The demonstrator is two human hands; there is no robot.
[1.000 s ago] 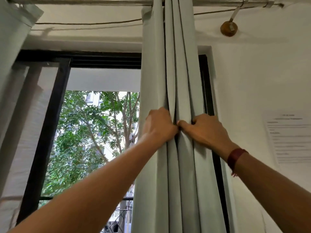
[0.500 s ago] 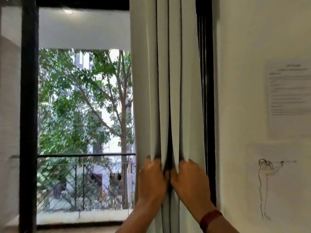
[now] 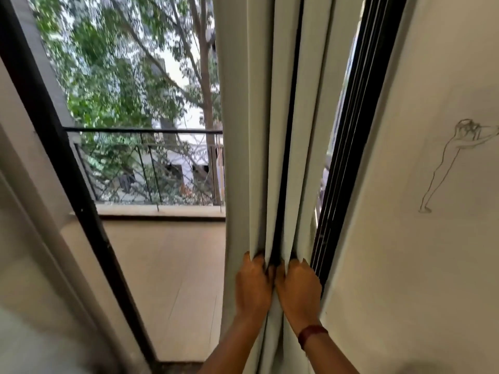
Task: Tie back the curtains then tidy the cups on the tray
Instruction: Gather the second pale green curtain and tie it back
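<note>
A pale grey-green curtain point(image 3: 251, 130) hangs bunched in vertical folds at the right side of the window. My left hand point(image 3: 252, 286) grips the left folds low down, fingers curled into the cloth. Touching it on the right, my right hand point(image 3: 298, 290) clutches the right folds; a dark red band sits on that wrist. Both hands press the folds together. No tie-back, cups or tray are in view.
A black window frame point(image 3: 348, 147) runs just right of the curtain, then a cream wall point(image 3: 432, 238) with a pencil figure sketch point(image 3: 448, 163). Left is a black door post point(image 3: 54, 147), a tiled balcony floor point(image 3: 172, 282) and a railing point(image 3: 143, 130) before trees.
Both hands have slid down the gathered curtain from chest height to lower on the folds, staying side by side. My view has tilted down, away from the curtain rod.
</note>
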